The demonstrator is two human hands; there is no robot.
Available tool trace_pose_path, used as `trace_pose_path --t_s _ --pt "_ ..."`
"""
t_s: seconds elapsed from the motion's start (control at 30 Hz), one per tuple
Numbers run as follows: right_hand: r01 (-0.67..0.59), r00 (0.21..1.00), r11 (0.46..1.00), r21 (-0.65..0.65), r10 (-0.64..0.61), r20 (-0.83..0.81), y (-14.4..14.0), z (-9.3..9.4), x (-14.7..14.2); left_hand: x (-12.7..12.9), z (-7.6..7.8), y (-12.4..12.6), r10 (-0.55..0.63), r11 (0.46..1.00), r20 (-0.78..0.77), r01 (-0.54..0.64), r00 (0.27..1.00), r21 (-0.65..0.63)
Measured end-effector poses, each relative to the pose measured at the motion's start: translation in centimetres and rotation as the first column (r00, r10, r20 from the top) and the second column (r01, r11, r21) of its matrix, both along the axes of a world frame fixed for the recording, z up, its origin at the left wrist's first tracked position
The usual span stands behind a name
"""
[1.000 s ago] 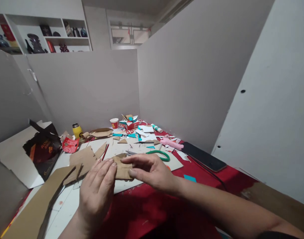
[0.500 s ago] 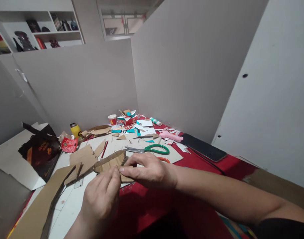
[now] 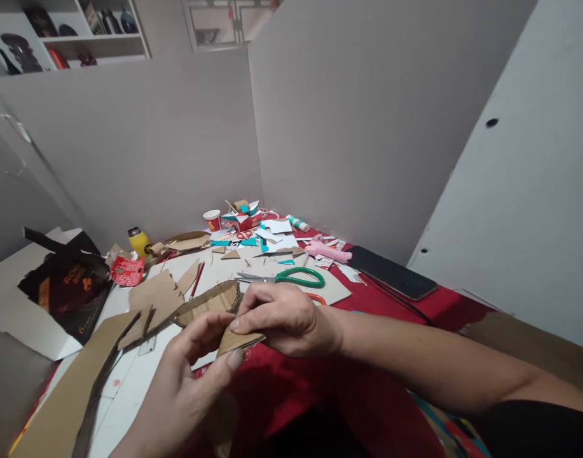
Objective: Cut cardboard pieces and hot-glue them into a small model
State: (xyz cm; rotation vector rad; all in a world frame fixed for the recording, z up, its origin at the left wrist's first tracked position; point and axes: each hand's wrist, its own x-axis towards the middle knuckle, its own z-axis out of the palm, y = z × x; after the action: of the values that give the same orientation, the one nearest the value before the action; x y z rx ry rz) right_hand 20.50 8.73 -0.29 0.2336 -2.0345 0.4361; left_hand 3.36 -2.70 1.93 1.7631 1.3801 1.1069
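Observation:
Close to the table's front edge, both hands hold a small piece of brown cardboard (image 3: 236, 340), tilted, with its cut edge facing me. My right hand (image 3: 287, 318) pinches its upper side between thumb and fingers. My left hand (image 3: 191, 369) is curled round the left side, thumb against the lower edge; some of its fingertips are hidden. Just behind the hands lies a curved-edged corrugated cardboard shape (image 3: 210, 303), partly covered by them; whether it joins the held piece I cannot tell. Green-handled scissors (image 3: 298, 277) lie beyond my right hand, and an orange handle (image 3: 316, 298) shows beside it.
Cardboard sheets (image 3: 69, 388) lie at left, near a torn black-and-white box (image 3: 76, 283). Behind are a red pencil (image 3: 198, 280), a yellow bottle (image 3: 139, 243), a paper cup (image 3: 212, 221) and paper scraps (image 3: 279, 242). A pink glue gun (image 3: 327, 251) and black phone (image 3: 391, 272) lie right.
The small cardboard piece is now raised and tilted between the hands. My left hand has turned and spread its thumb from the fingers to the piece's lower edge. The view has dipped slightly.

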Motion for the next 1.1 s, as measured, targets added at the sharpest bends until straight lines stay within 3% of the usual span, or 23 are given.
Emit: trace_pose_path --t_s 0.17,0.3,0.4,0.63,0.8,0.9,1.0,1.1 --pt "0.015 1.000 0.996 0.086 -0.017 0.024 0.2 -0.3 0.2 0.4 0.0 -0.2 -0.001 0.994 0.020 0.003 1.000 -0.111" --pt "-0.008 0.998 0.997 0.073 0.004 0.057 0.4 -0.3 0.5 -0.3 -0.5 -0.2 -0.024 0.998 -0.079 0.020 0.997 -0.052" --pt "-0.002 0.998 0.999 0.040 0.000 0.059 0.5 -0.3 0.8 -0.8 -1.0 0.0 -0.014 1.000 -0.066 0.013 0.998 -0.013" --pt "0.052 0.994 0.994 0.094 -0.061 0.093 0.8 -1.5 1.1 0.8 -0.5 0.3 -0.015 0.991 -0.092 0.002 0.996 -0.135" --pt "-0.020 0.993 0.999 -0.032 0.024 0.112 0.8 -1.4 0.9 1.5 -0.2 0.1 0.013 0.989 -0.094 -0.027 0.995 -0.148" --pt "-0.054 0.973 0.973 -0.226 0.102 0.206 0.7 -0.3 1.6 1.1 -0.5 0.3 0.003 0.994 -0.114 -0.015 0.994 -0.108" --pt "0.050 0.941 0.895 -0.443 0.107 0.322 0.4 0.8 2.4 0.6 -1.0 0.3 -0.006 1.000 -0.175 0.001 0.984 -0.029" --pt "0.157 0.910 0.892 -0.424 0.036 0.413 0.0 1.2 2.4 0.4 -1.3 0.4 -0.002 0.999 -0.299 0.016 0.954 0.047"
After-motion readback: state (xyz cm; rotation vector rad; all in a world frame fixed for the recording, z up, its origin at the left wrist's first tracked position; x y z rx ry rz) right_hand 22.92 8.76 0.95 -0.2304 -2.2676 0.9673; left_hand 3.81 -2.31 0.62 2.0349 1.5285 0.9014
